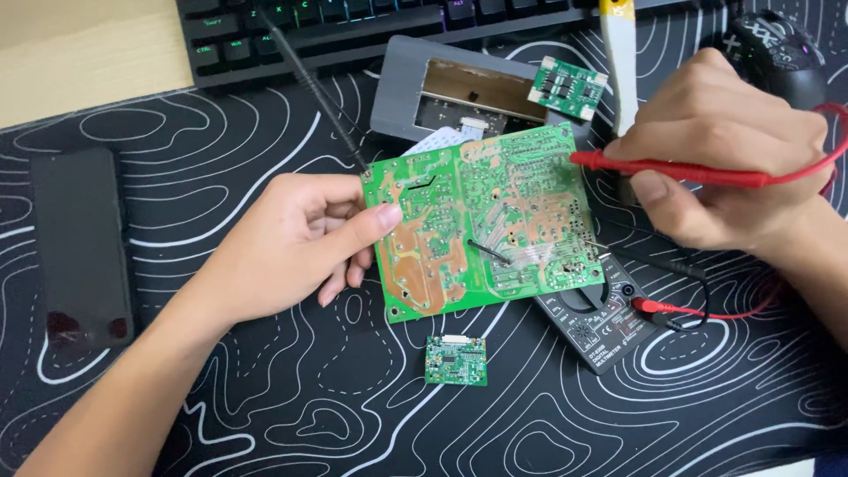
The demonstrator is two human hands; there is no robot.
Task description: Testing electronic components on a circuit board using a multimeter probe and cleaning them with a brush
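Note:
My left hand grips the left edge of a large green circuit board, solder side up, thumb on top, holding it tilted above the mat. My right hand holds a red multimeter probe like a pen, its tip touching the board's upper right area. A black probe lies slanted from the keyboard down to the board's upper left corner. The dark multimeter sits partly under the board's lower right, red and black leads plugged in.
A small green board lies below the big one; another small board rests on a grey frame. A keyboard and black mouse sit at the top, a dark phone-like slab at left, on a patterned black mat.

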